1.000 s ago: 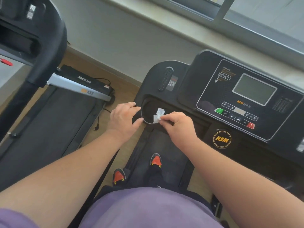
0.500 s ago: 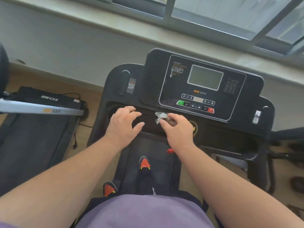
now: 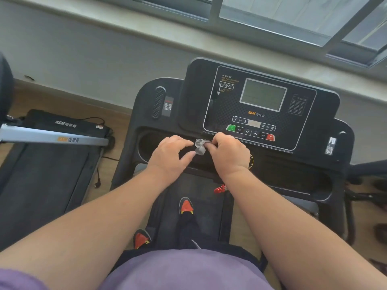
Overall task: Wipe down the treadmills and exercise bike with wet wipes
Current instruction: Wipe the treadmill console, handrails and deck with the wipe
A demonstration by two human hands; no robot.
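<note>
Two treadmills show: the black treadmill (image 3: 134, 114) under both hands, and a second treadmill (image 3: 48, 164) out beyond the left hand (image 3: 170, 154) on the wood floor (image 3: 117, 114). The left hand, relaxed, has closed in on the one crumpled wet wipe (image 3: 200, 146), pinched by the right hand (image 3: 228, 152).

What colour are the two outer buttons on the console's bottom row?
Left button is green, right button is red; head view, the only one.
</note>
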